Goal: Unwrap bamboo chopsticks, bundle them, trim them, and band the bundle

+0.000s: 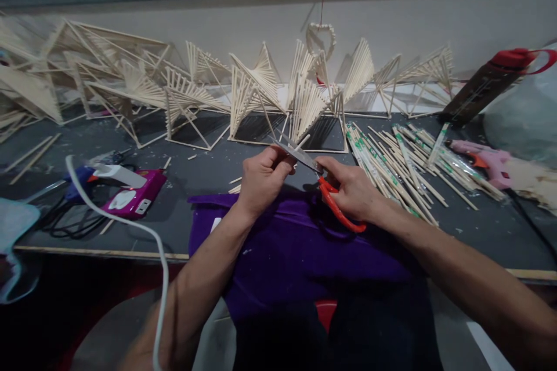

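l hand [261, 182] has thumb + fingertips pinched tight, prob. on a thin pale stick [304, 141], mostly hidden by the fingers; r hand [354, 192] is closed round the scissors [327, 192]. both are held just above the near edge of the table [209, 171], over the purple cloth [278, 255].

for a clean cut, best to seat the stick deep, nr the pivot, where leverage is better, & square to the blades so the end doesn't come out slanted. l fingertips look v. close to the steel, so they'd do well to sit back a bit w/o loosening the pinch. a slow, even squeeze prob. splinters the wood less than a snap; aiming the loose end down at the cloth would help stop bits flying.

scissors: long grey metal blades, pointing away & to the l, apparently a little apart; orange-red handles, one big loop hanging below the r palm. stick: pale, plain, slim, w/ a short blunt end showing past the blades; rest can't be made out.
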Available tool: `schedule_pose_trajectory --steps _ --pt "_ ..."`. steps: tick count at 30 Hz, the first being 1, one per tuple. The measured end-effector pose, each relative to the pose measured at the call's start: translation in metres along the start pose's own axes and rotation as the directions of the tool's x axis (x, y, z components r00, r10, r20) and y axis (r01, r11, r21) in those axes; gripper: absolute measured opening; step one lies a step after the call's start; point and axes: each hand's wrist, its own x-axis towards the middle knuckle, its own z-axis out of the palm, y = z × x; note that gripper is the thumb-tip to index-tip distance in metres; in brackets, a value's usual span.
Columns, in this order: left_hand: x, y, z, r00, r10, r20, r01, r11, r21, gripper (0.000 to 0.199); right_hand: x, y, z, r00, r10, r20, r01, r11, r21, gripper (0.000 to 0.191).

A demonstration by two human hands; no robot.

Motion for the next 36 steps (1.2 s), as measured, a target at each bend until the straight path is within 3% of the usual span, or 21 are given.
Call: schedule_pose_trajectory --steps 10,19,25,31,36 --pt "-0.0032 0.0026 -0.0053 0.991 0.125 0.048 -0.130 0.986 0.101 0.029 -0.0010 -0.0031 -0.0047 0.999 0.008 0.052 -0.008 1.000 0.001 0.063" --pt "-0.0057 0.0017 -0.0027 0.988 0.151 0.041 -0.155 0.979 0.132 0.029 -0.0025 -0.0046 0.0007 0.999 0.007 0.031 -0.009 0.998 0.065 0.037" --pt "-0.0031 -0.0034 0.0013 0.993 0.109 0.048 -0.114 0.984 0.134 0.028 -0.0012 -0.0007 0.0015 1.000 0.013 0.016 -0.013 1.000 -0.013 0.035" --pt "0.0003 -0.0019 0.0032 1.000 0.021 -0.007 -0.020 0.998 0.067 0.010 0.0012 -0.0008 0.0021 0.999 0.049 0.004 -0.049 0.998 0.040 0.035" --pt "-0.0008 0.0032 -0.0023 0.997 0.081 0.016 -0.082 0.990 0.119 0.020 0.0011 -0.0031 -0.0003 0.998 0.050 0.040 -0.051 0.998 0.027 0.049"
